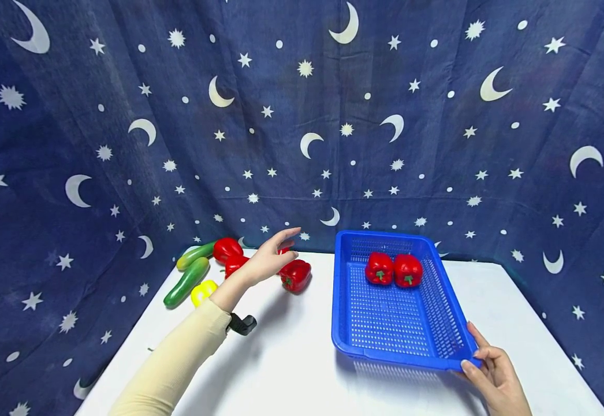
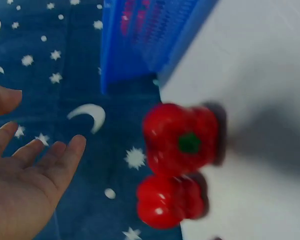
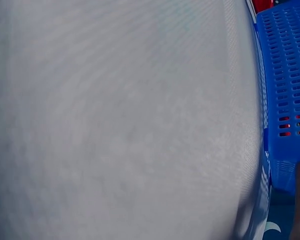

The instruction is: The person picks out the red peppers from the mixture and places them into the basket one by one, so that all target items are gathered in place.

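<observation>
In the head view my left hand [image 1: 271, 260] hovers over the white table with its fingers extended, holding nothing. Just beyond its fingers lies a red bell pepper [image 1: 297, 277], and a second one is mostly hidden behind the hand. The left wrist view shows both, the stemmed pepper [image 2: 182, 140] and its neighbour [image 2: 165, 200], apart from the fingers. My right hand [image 1: 499, 375] grips the near right corner of a blue plastic basket [image 1: 385, 353], thumb on the rim. Inside that basket, two red peppers [image 1: 379, 268] [image 1: 408, 271] sit side by side toward the far end.
Left of my left arm lie two green cucumbers [image 1: 186, 283] [image 1: 196, 255], a yellow bell pepper [image 1: 203, 292] and further red peppers [image 1: 227, 250]. A dark blue curtain [image 1: 281, 115] with moons and stars stands behind the white table [image 1: 291, 358] and along its sides.
</observation>
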### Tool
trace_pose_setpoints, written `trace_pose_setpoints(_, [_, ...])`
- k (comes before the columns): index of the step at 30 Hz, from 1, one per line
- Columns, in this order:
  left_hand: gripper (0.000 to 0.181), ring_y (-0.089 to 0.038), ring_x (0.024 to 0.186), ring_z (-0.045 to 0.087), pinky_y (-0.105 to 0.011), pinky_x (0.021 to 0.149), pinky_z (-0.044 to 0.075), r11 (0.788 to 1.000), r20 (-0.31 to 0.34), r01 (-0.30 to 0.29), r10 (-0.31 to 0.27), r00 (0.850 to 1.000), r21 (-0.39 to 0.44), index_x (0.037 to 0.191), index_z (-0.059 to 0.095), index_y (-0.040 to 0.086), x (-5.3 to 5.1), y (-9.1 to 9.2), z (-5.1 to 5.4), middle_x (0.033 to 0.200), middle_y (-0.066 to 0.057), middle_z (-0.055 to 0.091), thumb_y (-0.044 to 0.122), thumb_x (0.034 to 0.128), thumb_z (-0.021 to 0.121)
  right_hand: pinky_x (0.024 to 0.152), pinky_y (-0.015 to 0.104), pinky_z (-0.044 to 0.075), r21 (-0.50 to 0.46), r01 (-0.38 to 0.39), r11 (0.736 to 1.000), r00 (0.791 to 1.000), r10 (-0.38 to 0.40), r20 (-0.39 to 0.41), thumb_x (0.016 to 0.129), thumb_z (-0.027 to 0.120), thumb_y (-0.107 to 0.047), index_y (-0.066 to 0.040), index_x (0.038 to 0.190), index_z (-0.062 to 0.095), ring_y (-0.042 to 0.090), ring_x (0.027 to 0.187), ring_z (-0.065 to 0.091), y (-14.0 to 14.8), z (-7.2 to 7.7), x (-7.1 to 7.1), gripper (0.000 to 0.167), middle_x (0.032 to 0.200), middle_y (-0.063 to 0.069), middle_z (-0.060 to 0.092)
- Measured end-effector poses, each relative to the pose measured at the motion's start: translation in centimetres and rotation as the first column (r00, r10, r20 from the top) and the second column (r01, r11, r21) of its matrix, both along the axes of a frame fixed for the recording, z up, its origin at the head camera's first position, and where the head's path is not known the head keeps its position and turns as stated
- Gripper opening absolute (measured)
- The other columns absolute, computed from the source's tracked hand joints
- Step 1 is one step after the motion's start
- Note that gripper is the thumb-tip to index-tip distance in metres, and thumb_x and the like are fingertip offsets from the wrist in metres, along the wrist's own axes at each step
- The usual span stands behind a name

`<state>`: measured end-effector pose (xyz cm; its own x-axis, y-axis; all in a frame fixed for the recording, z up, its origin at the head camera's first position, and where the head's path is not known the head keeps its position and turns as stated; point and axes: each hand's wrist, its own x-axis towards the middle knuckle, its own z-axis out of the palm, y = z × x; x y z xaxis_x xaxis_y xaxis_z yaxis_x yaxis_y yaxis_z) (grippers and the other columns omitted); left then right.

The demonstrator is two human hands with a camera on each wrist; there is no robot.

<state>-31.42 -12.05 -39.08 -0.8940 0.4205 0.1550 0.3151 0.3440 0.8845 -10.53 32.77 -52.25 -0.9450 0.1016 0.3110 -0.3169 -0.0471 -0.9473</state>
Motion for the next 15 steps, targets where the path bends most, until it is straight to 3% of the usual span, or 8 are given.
trace_pose_setpoints(7, [0.062, -0.036, 0.141, 0.043, -0.051, 0.103, 0.048, 0.998, 0.032, -0.021, 0.023, 0.999, -0.062, 0.156, 0.040, 0.013, -0.8, -2.1, -2.4, 0.158, -0.011, 0.041, 0.007, 0.0971, 0.058, 0.081, 0.025, 0.058, -0.013, -0.014, 1.000, 1.000, 0.014, -0.003, 0.102, 0.051, 0.010, 0.001, 0.116, 0.041, -0.007, 0.121, 0.053, 0.0, 0.1, -0.1, 0.020, 0.160, -0.008, 0.035])
trace_pose_setpoints(15, [0.068, -0.039, 0.141, 0.042, -0.057, 0.112, 0.036, 0.991, 0.035, -0.004, 0.009, 0.999, -0.131, 0.157, 0.037, 0.004, -1.4, -3.7, -4.8, 0.157, -0.022, 0.039, 0.000, 0.0913, 0.054, 0.081, 0.024, 0.058, -0.014, -0.013, 1.000, 1.000, 0.013, -0.016, 0.101, 0.052, 0.011, 0.001, 0.115, 0.042, -0.008, 0.121, 0.052, 0.0, 0.0, 0.0, 0.020, 0.159, -0.011, 0.036])
